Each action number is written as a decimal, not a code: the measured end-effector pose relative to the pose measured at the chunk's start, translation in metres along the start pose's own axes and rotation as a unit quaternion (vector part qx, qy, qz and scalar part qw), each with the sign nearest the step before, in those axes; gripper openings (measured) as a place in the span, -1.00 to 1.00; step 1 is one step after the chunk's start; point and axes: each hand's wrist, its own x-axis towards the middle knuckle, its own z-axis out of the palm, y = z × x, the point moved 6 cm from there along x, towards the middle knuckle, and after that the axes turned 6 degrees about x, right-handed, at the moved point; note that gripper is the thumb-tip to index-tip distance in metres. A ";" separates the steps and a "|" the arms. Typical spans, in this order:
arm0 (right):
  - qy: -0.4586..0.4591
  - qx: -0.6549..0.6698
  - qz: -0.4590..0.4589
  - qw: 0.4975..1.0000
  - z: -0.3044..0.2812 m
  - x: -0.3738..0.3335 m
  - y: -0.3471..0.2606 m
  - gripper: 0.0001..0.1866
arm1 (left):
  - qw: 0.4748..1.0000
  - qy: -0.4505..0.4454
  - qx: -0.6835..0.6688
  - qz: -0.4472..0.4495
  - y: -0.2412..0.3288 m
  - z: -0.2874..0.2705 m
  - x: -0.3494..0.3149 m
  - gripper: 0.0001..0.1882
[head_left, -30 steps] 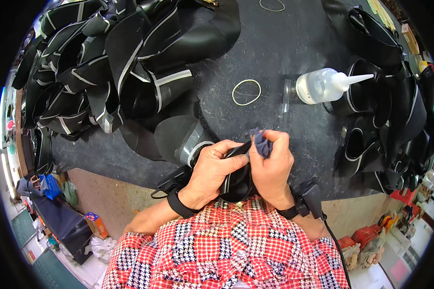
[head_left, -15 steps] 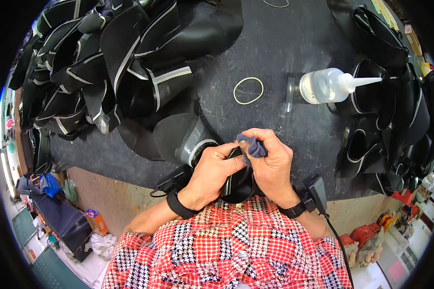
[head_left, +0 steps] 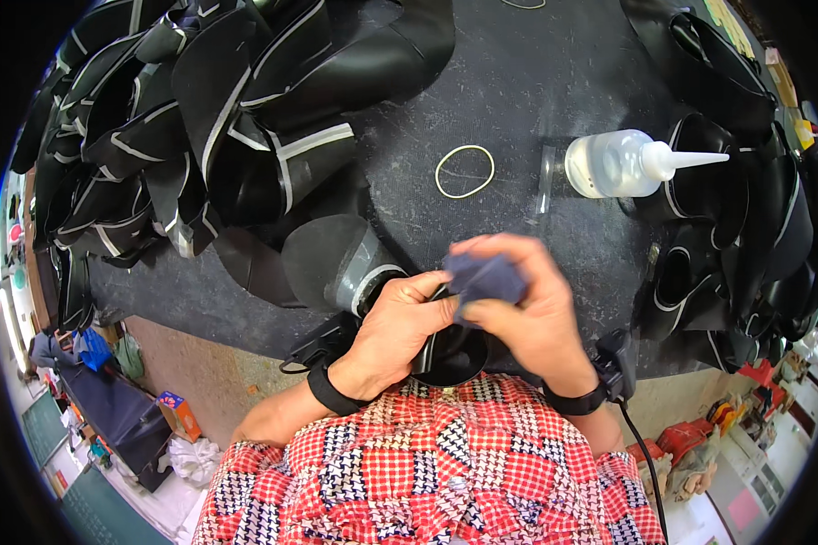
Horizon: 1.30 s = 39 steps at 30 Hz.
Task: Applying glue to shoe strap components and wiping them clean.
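Note:
My left hand is closed on a black sleeve-like piece with pale tape bands, pinching its dark edge between thumb and forefinger. The piece lies partly on the table and runs down towards my chest; part of it is hidden under the hand. Just to the right, my right hand grips a dark blue-grey cloth, bunched between thumb and fingers. The cloth is beside the left fingertips, and motion blurs the right fingers a little.
Black taped pieces are heaped at the left, with more black pieces at the right. A clear squeeze bottle with a white nozzle lies on its side on the black table. Left of it is a pale rubber band.
My right hand has moved a little to the right and turned, and the cloth in it is spread wider. My left hand keeps its pinch on the black piece.

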 end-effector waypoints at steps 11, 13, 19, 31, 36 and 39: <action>0.210 0.169 0.126 0.955 -0.027 0.006 0.027 -0.82 | 0.938 -0.015 0.320 0.128 0.019 0.017 -0.011 -0.65; 0.312 0.179 0.079 0.930 -0.062 0.001 0.028 -0.83 | 0.981 -0.017 0.191 0.034 0.014 0.013 -0.012 -0.47; 0.213 0.183 -0.025 0.959 -0.028 -0.027 0.001 -0.77 | 0.983 -0.033 0.178 0.035 0.011 0.017 -0.012 -0.42; 0.142 0.189 0.003 0.972 0.008 -0.043 0.004 -0.73 | 0.963 -0.023 0.244 0.110 0.011 0.014 -0.028 -0.27; 0.244 0.057 0.003 0.968 -0.008 -0.037 0.016 -0.78 | 0.873 0.004 0.458 0.168 0.018 0.027 -0.032 -0.20; 0.303 0.177 0.049 0.935 -0.060 -0.064 0.020 -0.78 | 0.916 0.083 0.354 0.168 0.032 0.023 -0.031 -0.42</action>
